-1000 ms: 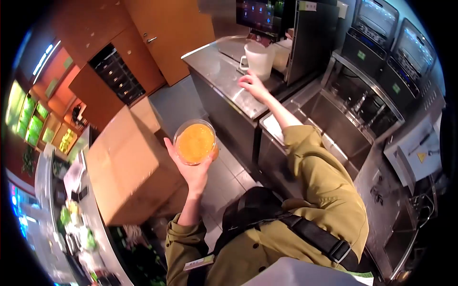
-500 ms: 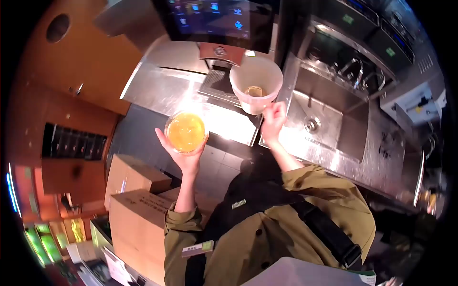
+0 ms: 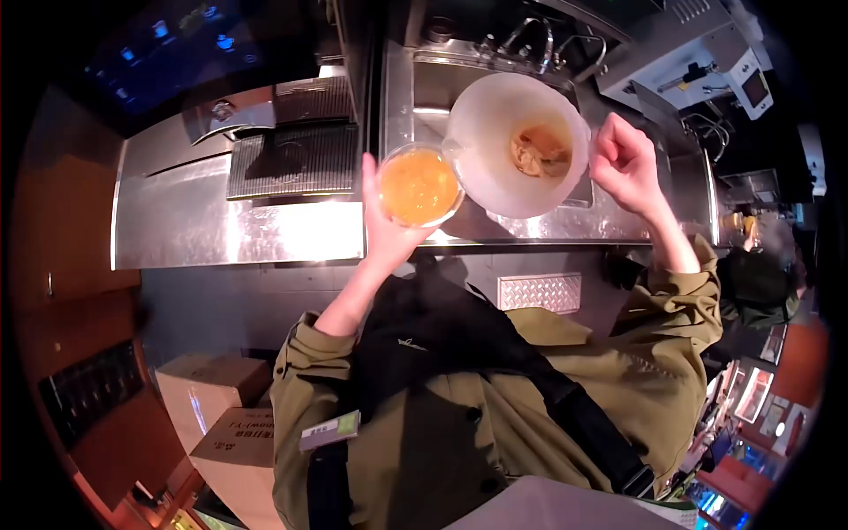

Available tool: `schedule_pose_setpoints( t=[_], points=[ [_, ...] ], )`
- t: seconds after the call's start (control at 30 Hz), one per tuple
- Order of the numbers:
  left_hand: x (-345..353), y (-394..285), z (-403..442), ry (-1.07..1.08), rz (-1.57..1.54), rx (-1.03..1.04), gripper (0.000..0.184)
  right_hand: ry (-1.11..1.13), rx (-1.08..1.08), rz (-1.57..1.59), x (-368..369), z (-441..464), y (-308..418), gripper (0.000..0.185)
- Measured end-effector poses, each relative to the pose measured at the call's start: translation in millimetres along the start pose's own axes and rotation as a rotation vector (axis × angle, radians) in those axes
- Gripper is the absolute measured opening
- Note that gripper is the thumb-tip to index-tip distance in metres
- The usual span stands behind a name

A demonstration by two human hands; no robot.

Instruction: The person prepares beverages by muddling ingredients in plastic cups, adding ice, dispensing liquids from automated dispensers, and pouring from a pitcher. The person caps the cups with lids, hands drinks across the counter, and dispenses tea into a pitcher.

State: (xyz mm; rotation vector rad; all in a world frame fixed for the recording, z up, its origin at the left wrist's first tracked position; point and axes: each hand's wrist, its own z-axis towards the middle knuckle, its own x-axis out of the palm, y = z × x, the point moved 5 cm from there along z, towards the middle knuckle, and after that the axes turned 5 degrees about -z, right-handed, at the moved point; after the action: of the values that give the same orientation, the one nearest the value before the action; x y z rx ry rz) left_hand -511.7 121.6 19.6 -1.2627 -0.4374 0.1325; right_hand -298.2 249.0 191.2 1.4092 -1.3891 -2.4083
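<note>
Cup (image 3: 419,186) and pitcher (image 3: 481,146) were both in your keeping, one to each side. Your left hand (image 3: 391,237) had its grip clamped around the clear cup of orange drink, thumb up along its side, near the front edge of the metal bench (image 3: 177,221). Your right hand (image 3: 625,163) was curled into a fist beside the white pitcher, its grip clamped, as far as you could judge, on the handle, though the handle itself was hidden. The pitcher hung over the sink (image 3: 431,84), its open mouth towards you, with brownish contents (image 3: 541,152) low inside. Cup and pitcher overlapped in the view; you could not tell whether they touched.

The step in hand looked to be one of carrying and steadying: you had both vessels up, side by side, and no stream showed between them. The next move seemed to call for keeping the cup level, since it looked well filled, and for a firm right wrist, so that the wide pitcher did not knock the cup.
</note>
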Motion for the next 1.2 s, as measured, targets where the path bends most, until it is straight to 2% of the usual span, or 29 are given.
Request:
schedule_pose_setpoints(
  t=[0.1, 0.17, 0.33, 0.4, 0.57, 0.93, 1.1, 1.2],
  points=[
    [35, 12, 14, 0.051, -0.094, -0.014, 0.115, 0.071, -0.06, -0.246, -11, 2, 13, 0.026],
    [48, 26, 20, 0.07, -0.028, -0.003, 0.115, 0.101, -0.154, -0.43, -17, 6, 21, 0.023],
    [71, 35, 28, 0.111, 0.122, 0.077, 0.114, 0.187, -0.24, -0.648, -22, 13, 33, 0.023],
    [75, 41, 30, 0.098, 0.075, 0.053, 0.115, 0.209, -0.276, -0.704, -21, 16, 36, 0.022],
    [78, 44, 34, 0.059, 0.07, 0.059, 0.115, 0.272, -0.3, -0.781, -19, 21, 47, 0.02],
    [79, 38, 41, 0.059, 0.079, 0.079, 0.111, 0.343, -0.558, -0.95, -9, 23, 85, 0.026],
    [85, 47, 45, 0.057, 0.045, 0.2, 0.11, 0.326, -0.618, -1.082, -2, 6, 87, 0.023],
    [86, 45, 44, 0.06, 0.009, 0.166, 0.111, 0.252, -0.537, -0.891, -8, 1, 71, 0.024]
  ],
)
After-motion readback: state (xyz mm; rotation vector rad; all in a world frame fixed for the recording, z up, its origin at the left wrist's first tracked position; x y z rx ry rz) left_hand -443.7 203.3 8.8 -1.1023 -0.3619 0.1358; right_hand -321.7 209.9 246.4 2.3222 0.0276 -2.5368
